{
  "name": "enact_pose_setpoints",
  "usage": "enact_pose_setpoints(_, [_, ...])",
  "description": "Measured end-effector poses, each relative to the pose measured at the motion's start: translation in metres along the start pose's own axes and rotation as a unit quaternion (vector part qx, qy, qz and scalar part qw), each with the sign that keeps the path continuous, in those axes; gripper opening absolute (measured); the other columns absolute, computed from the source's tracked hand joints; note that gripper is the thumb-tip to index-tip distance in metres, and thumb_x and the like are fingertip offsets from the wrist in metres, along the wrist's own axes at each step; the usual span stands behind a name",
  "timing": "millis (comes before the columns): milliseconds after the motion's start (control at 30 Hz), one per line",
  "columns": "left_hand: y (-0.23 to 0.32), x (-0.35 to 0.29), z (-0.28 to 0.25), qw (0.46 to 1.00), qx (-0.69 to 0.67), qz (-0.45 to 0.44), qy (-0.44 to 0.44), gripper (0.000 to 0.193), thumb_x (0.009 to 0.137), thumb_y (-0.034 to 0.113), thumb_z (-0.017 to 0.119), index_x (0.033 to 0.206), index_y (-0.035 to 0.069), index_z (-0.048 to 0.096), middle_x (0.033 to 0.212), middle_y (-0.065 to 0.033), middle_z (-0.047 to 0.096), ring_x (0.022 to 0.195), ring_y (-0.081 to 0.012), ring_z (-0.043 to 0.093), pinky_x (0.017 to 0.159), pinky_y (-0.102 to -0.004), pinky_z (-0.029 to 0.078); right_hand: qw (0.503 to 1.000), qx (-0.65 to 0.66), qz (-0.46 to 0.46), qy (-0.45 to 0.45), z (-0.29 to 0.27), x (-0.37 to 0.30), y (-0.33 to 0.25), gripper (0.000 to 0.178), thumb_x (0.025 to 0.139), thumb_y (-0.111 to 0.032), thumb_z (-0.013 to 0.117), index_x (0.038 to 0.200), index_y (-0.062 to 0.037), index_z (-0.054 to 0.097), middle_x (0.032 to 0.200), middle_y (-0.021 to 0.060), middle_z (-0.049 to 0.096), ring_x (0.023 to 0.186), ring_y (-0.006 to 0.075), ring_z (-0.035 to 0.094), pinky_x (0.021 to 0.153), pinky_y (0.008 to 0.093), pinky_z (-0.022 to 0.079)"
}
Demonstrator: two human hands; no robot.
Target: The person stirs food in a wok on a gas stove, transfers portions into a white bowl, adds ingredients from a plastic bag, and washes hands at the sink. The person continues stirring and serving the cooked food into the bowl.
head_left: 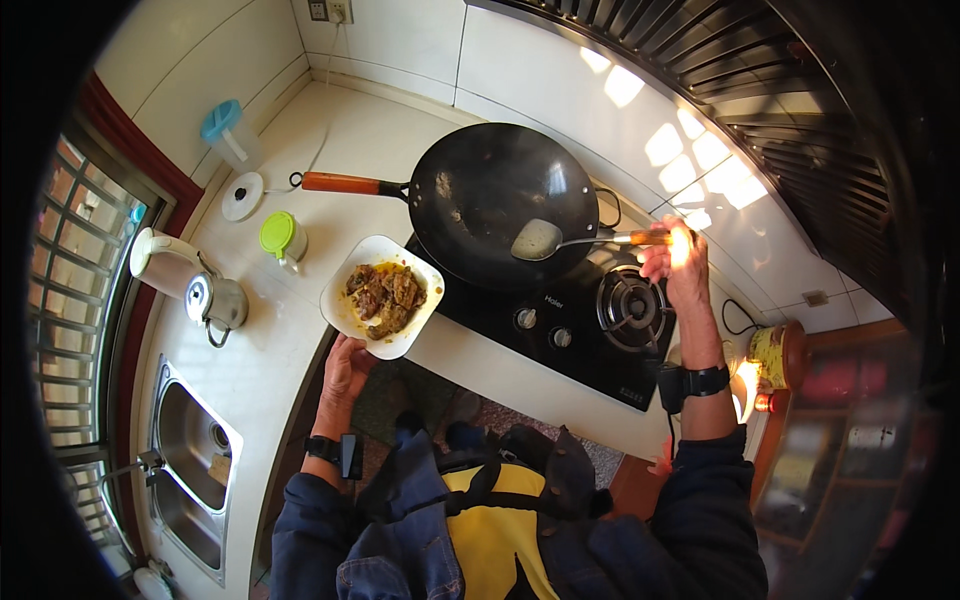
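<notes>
My left hand (347, 370) grips the near edge of a white square plate (400, 343). On the plate lie browned chunks of meat (383, 298) in yellowish sauce. The plate is level, beside the near left side of a black wok (480, 180). My right hand (678, 265) is closed round the wooden handle of a metal spatula (538, 240), whose blade is over the wok's near right part. Inside, the wok shows a few pale smears and a sheen. Its wooden handle (340, 183) points left, touched by neither hand.
The wok sits on a black gas stove (545, 320) with a bare burner (635, 308) at right. Left on the counter stand a green-lidded cup (283, 236), a blue-lidded jug (232, 135), a white lid (242, 197) and a steel kettle (216, 303). A double sink (190, 460) is nearer left.
</notes>
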State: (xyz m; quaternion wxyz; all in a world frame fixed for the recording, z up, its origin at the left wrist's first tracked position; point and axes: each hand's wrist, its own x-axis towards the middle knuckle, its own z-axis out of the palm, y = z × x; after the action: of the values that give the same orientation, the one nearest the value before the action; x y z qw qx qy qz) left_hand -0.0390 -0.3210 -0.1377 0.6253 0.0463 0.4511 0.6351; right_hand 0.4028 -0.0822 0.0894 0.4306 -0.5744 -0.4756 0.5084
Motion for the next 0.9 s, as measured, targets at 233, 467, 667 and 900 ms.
enact_pose_setpoints(233, [-0.004, -0.010, 0.006, 1.000, -0.012, 0.021, 0.006, 0.048, 0.085, -0.001, 0.048, 0.133, 0.002, 0.047, 0.119, -0.0121, 0.064, 0.098, -0.0262, 0.068, 0.085, -0.0413, 0.059, 0.998, -0.024, 0.035, -0.052, 0.016, 0.010, -0.002, 0.025, 0.090, -0.020, 0.067, 0.094, 0.0027, 0.056, 0.069, 0.0176, 0.068, 0.044, 0.0210, 0.063, 0.035, 0.0285, 0.048])
enact_pose_setpoints(467, [-0.001, -0.013, 0.008, 0.999, 0.003, 0.020, 0.028, 0.046, 0.085, -0.001, 0.049, 0.132, 0.003, 0.048, 0.113, -0.0103, 0.065, 0.090, -0.0219, 0.068, 0.081, -0.0377, 0.059, 0.995, 0.086, -0.043, -0.011, 0.043, 0.015, 0.035, 0.021, 0.092, -0.019, 0.063, 0.094, 0.0019, 0.060, 0.071, 0.0184, 0.068, 0.049, 0.0235, 0.066, 0.041, 0.0289, 0.052])
enact_pose_setpoints(667, [-0.006, -0.015, 0.009, 0.999, -0.013, 0.029, 0.043, 0.044, 0.086, -0.002, 0.049, 0.129, 0.005, 0.051, 0.111, -0.0084, 0.066, 0.087, -0.0180, 0.067, 0.080, -0.0338, 0.058, 0.997, -0.069, -0.044, -0.002, -0.035, 0.031, -0.004, 0.021, 0.095, -0.019, 0.063, 0.096, 0.0026, 0.063, 0.071, 0.0154, 0.068, 0.047, 0.0196, 0.063, 0.040, 0.0279, 0.049])
enact_pose_setpoints(900, [-0.005, -0.020, 0.016, 0.998, -0.016, 0.029, 0.048, 0.044, 0.086, -0.001, 0.049, 0.130, 0.005, 0.051, 0.110, -0.0076, 0.066, 0.087, -0.0178, 0.067, 0.079, -0.0337, 0.059, 0.977, 0.176, 0.089, -0.084, 0.001, 0.071, 0.108, 0.031, 0.097, -0.023, 0.061, 0.117, -0.0004, 0.061, 0.093, 0.0174, 0.071, 0.075, 0.0255, 0.071, 0.063, 0.0339, 0.058])
